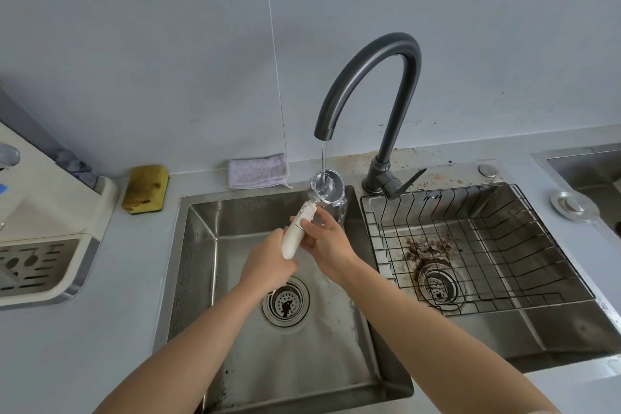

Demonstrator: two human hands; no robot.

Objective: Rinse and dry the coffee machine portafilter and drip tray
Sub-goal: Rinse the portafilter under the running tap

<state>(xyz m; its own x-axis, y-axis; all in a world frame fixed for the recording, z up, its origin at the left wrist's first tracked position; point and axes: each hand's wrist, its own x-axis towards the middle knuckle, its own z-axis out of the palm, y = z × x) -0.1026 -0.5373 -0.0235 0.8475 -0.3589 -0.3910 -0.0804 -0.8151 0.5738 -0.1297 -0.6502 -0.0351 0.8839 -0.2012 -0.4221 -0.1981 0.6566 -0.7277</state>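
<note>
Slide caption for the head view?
Left hand and right hand hold the portafilter under the running faucet, over the sink.

A pale grey tiled wall (151, 44) rises behind a grey countertop (84, 346) with a stainless double sink (198, 262).

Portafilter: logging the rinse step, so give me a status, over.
Left hand and right hand both grip the portafilter handle. Its basket under the running faucet, over the sink. Nothing in the way. Drip tray on the machine, untouched.

The coffee machine (40, 212) runs off the left edge, and a steel basin (586, 170) off the right. The left hand (268, 267) hides its own fingers at the portafilter (299, 228) handle's end.
</note>
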